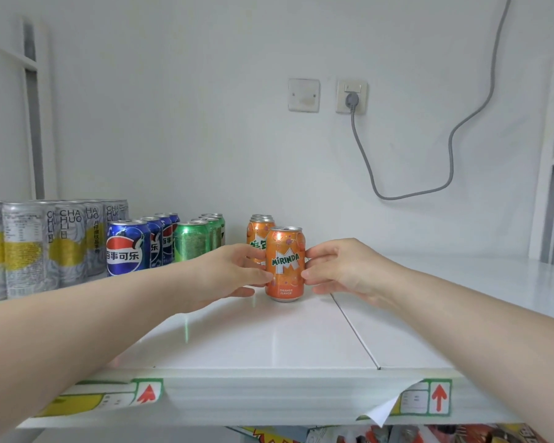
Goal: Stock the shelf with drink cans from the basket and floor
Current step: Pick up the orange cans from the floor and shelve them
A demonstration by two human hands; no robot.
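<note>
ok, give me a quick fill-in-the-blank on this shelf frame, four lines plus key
1. The left hand and right hand grip the front Mirinda can, which is coloured ____.
2. That can stands ____ on the shelf.
3. The can row directly right of the Pepsi cans is coloured ____.
4. The tall silver cans stand at the shelf's ____ end.

Missing words: orange; upright; green; left.
</note>
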